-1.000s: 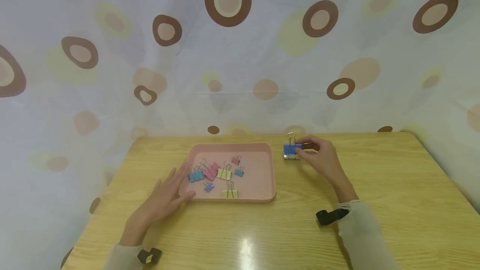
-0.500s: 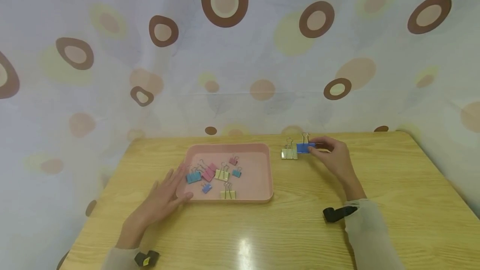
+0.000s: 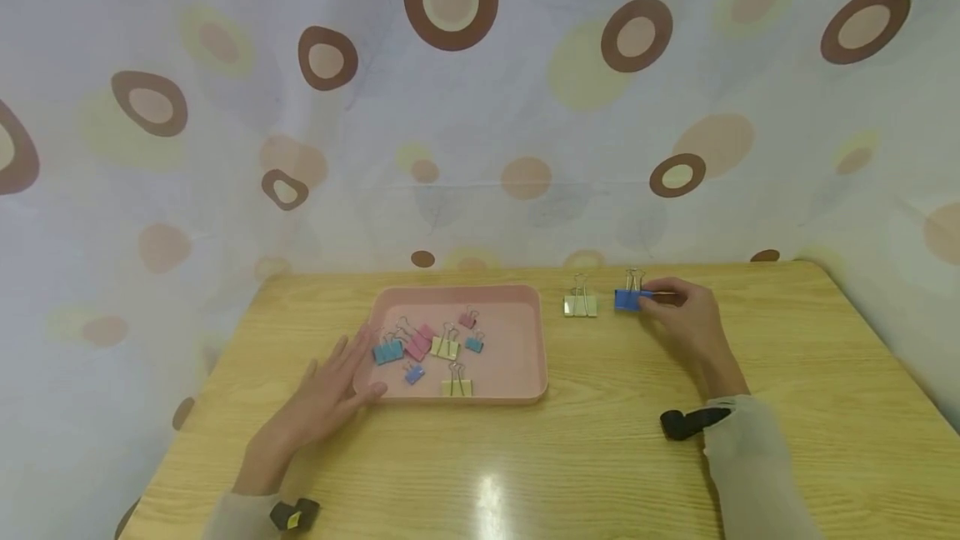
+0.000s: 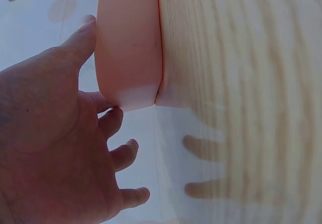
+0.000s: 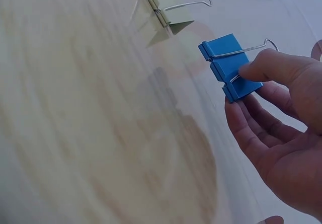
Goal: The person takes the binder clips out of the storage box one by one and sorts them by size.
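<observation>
At the left, I have the left hand (image 3: 322, 394) touching the left end of the tray (image 3: 517, 365), its thumb at the near corner; this grip is released, fingers spread and holding nothing. A dark wrist camera (image 3: 294, 515) sits at its sleeve.

Inside the tray, from the left, I see a teal clip (image 3: 388, 352), a small blue clip (image 3: 415, 374) nearer me, a pink clip (image 3: 418, 344) tilted, and a yellow clip (image 3: 446, 348) just right of it; I cannot tell whether those last two touch. A second yellow clip (image 3: 457, 388) is by the near wall, a small pink clip (image 3: 468, 320) lies farther off, and a small teal clip (image 3: 475, 344) is just right and nearer.

Right of the tray, a pale clip (image 3: 581, 307) stands on the tabletop (image 3: 600, 457) toward the far edge, handles up. Farther right, apart from it, is the blue clip (image 3: 632, 300), handles up, pinched by its right side in the right hand (image 3: 690, 315); this grip is grasping it between thumb and fingers. I cannot tell whether the clip touches the tabletop.
</observation>
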Demonstrator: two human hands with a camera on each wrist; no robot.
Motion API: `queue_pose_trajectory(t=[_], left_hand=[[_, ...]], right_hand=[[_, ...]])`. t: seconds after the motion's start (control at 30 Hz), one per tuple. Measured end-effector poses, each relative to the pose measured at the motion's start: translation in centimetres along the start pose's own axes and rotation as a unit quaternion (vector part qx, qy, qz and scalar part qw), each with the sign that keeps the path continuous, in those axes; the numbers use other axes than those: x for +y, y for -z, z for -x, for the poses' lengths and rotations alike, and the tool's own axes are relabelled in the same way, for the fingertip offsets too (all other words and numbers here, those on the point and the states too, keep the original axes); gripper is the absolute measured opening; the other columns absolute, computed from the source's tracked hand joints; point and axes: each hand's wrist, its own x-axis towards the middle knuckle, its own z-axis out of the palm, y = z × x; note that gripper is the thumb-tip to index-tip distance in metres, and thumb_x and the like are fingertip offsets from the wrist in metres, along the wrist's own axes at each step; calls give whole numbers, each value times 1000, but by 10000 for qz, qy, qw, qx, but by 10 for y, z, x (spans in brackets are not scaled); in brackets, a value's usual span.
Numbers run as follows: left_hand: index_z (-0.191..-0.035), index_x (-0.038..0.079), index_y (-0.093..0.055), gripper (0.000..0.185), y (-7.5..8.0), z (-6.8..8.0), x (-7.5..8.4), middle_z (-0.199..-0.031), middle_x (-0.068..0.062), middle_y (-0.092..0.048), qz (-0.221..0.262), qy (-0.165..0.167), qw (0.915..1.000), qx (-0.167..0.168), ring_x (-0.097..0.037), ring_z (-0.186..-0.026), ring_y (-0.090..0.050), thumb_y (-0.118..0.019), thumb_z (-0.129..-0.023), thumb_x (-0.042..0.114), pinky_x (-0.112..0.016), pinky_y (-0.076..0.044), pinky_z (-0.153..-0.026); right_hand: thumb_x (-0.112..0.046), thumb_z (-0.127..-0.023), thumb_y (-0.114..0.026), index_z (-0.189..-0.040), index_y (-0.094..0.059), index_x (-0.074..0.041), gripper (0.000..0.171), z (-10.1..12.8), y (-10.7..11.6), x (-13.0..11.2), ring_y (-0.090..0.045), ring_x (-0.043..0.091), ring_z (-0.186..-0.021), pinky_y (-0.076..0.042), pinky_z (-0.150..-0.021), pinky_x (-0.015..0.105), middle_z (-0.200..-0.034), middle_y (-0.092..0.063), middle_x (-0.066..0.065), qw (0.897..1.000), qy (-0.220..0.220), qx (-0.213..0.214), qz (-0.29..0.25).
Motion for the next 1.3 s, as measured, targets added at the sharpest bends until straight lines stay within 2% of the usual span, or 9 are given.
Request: queue_pose_trajectory(t=[0.4,0.57,0.7,0.9,1.07,1.2,1.3], left_hand=[[-165,10,-18,80,2,1,1,-171,-12,-15,33,-23,10000,-14,-51,-152,-14,-55,-105,47,-81,-10,-110],[-165,11,-18,80,1,1,0,-171,-11,-14,17,-11,10000,-18,-50,-152,-13,-54,-105,48,-81,-9,-111],[-165,10,-18,79,1,1,0,-171,-11,-14,-24,-37,10000,-10,-50,-152,-14,-53,-105,48,-80,-10,-111],[-165,10,-19,79,1,1,-1,-171,-11,-14,-22,-54,10000,-20,-49,-152,-14,-53,-105,48,-80,-9,-111],[-165,10,-19,79,-1,0,-3,-171,-10,-14,-47,-42,10000,-20,-49,-152,-14,-53,-105,49,-80,-9,-112],[-165,11,-19,79,0,0,-3,-171,-9,-12,18,-54,10000,-10,-49,-153,-13,-53,-105,50,-80,-8,-111],[-165,11,-19,79,0,-1,-3,-171,-9,-12,25,-74,10000,14,-50,-152,-13,-52,-105,51,-80,-7,-111]], right_hand=[[-25,-98,-72,-120,-72,0,33,-5,3,4,-63,6,-92,-50,-76,13,-117,-69,19,9996,-98,11,263],[-27,-98,-72,-122,-72,-1,35,-4,3,3,-62,11,-95,-51,-76,15,-118,-68,18,9992,-280,-50,280],[-26,-99,-71,-124,-71,0,36,-5,3,4,-63,14,-98,-49,-80,16,-120,-68,20,9989,-235,-96,401],[-22,-99,-69,-125,-70,2,35,-5,1,8,-64,27,-105,-49,-83,21,-120,-68,22,9978,-211,-136,606],[-20,-99,-68,-128,-68,2,36,-4,0,8,-63,35,-110,-49,-87,28,-122,-66,23,9979,-253,-173,576],[-27,-100,-68,-132,-66,-1,40,-3,0,5,-62,31,-113,-50,-87,26,-125,-65,21,9982,-405,-144,422],[-32,-101,-67,-132,-65,-3,43,-2,1,2,-62,20,-108,-50,-84,20,-125,-65,18,9987,-396,-4,318]])
